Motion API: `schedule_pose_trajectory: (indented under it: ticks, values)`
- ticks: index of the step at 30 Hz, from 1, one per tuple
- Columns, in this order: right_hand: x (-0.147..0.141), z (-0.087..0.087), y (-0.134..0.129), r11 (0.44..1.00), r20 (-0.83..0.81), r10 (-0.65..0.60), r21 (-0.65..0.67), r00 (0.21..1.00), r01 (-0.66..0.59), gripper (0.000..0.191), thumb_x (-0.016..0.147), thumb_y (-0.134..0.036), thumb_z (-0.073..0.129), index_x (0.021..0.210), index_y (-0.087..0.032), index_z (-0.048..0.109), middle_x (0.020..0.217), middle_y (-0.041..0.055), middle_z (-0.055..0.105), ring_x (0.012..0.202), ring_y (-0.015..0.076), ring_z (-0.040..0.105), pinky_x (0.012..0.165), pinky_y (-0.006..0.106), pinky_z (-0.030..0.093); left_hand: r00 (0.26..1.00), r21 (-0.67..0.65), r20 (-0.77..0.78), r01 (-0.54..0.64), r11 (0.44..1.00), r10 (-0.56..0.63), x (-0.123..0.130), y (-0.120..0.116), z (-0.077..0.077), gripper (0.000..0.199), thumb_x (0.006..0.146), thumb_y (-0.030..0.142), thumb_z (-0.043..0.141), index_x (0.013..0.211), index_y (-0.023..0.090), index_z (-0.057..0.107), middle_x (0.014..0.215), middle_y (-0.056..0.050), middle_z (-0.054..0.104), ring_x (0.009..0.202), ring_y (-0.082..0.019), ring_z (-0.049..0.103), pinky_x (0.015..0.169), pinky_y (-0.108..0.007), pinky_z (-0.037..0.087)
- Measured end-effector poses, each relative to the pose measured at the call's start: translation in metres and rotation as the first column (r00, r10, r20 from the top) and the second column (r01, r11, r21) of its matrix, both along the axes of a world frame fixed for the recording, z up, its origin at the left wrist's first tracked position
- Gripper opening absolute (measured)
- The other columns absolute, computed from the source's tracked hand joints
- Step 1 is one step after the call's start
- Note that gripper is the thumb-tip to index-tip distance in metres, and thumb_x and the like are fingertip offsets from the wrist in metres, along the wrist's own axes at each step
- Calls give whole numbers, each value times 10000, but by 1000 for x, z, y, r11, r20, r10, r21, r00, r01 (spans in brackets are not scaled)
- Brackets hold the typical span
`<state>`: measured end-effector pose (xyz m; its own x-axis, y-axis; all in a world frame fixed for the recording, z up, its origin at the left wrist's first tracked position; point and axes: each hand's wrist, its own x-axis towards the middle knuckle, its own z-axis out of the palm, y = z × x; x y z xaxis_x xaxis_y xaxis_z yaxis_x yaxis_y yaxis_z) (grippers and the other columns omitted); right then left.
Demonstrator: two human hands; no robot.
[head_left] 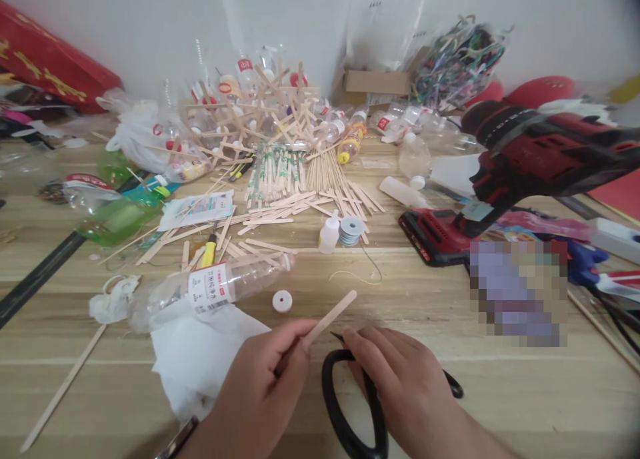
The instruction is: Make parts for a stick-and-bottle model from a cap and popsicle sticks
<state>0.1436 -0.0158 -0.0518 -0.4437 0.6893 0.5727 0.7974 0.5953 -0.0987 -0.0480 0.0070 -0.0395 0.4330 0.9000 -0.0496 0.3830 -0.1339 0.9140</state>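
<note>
From the closed left hand (pixel 265 369), a wooden stick (pixel 333 317) projects, visible end intact, hidden end unverified; beside it, the right hand (pixel 400 372) grips black-handled scissors (pixel 379 427), tip clear of the stick.

L hand (pixel 267 379) grips wooden stick (pixel 336 314), tip up; R hand (pixel 395 379) holds blk-handled scissors (pixel 356 405), pointed tip near stick. Wht cap w/ hole (pixel 282 301), clear bottle (pixel 215 287), red/blk drill (pixel 530 165) on wood counter (pixel 450 312).
</note>
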Motion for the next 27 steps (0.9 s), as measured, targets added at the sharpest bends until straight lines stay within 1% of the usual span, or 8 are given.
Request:
schedule_pose_trajectory:
  ticks: [9, 15, 18, 21, 23, 24, 25, 27]
  values:
    - [0, 0, 1, 1000, 17, -2, -12, 1000, 2, 259, 955, -50, 333, 957, -125, 581, 651, 32, 679, 517, 170, 635, 450, 277, 465, 999, 95, 0, 47, 994, -47, 0, -3, -2, 289, 978, 238, 426, 1134, 254, 668, 972, 10, 775, 827, -118, 722, 723, -161, 545]
    - [-1, 0, 1, 1000, 33, -10, -3, 999, 11, 276, 942, -34, 321, 958, -132, 578, 630, 26, 667, 496, 170, 628, 443, 277, 452, 996, 135, -69, 57, 989, -48, 1, -5, -3, 242, 965, 253, 424, 1057, 236, 647, 851, 17, 764, 725, -127, 714, 669, -194, 559]
    - [-2, -1, 0, 999, -4, -8, -41, 1000, 7, 274, 920, -18, 335, 964, -139, 576, 637, 28, 671, 507, 167, 630, 460, 266, 460, 989, 255, -134, 89, 963, -56, -1, -6, -7, 239, 945, 222, 424, 1073, 218, 626, 833, 0, 761, 709, -150, 722, 666, -226, 577]
    - [-2, -3, -2, 979, -138, -21, -201, 990, -7, 233, 909, -46, 373, 921, -179, 564, 621, 7, 658, 492, 147, 619, 459, 235, 455, 978, 425, -207, 112, 898, -24, -4, -10, -12, 279, 932, 181, 417, 1162, 210, 573, 880, -23, 766, 765, -173, 739, 677, -243, 586]
    - [-4, -4, -4, 931, -252, -90, -364, 963, -8, 194, 914, -99, 396, 848, -210, 541, 601, -8, 639, 474, 138, 610, 453, 223, 448, 967, 493, -256, 124, 861, 7, -5, -14, -14, 295, 948, 175, 415, 1217, 228, 523, 918, -23, 764, 805, -169, 740, 691, -229, 581]
    - [-6, -3, -5, 891, -315, -139, -453, 939, -21, 187, 922, -132, 401, 807, -222, 519, 589, -13, 629, 471, 136, 610, 456, 221, 447, 961, 521, -277, 135, 843, 17, -5, -15, -14, 296, 960, 180, 410, 1237, 237, 499, 933, -21, 762, 811, -162, 739, 693, -218, 577]
    - [-7, -1, -5, 836, -382, -189, -546, 904, -56, 189, 933, -168, 400, 779, -230, 491, 576, -19, 617, 471, 134, 610, 462, 219, 447, 955, 547, -295, 141, 825, 33, -5, -16, -15, 291, 974, 190, 401, 1249, 242, 480, 944, -21, 760, 816, -157, 737, 700, -211, 573]
    - [-12, 4, -6, 663, -512, -305, -719, 803, -206, 195, 953, -251, 400, 761, -239, 434, 540, -44, 568, 470, 126, 604, 474, 212, 446, 942, 605, -329, 156, 780, 67, -3, -18, -15, 276, 1003, 207, 360, 1262, 231, 452, 942, -28, 759, 807, -153, 733, 712, -210, 567]
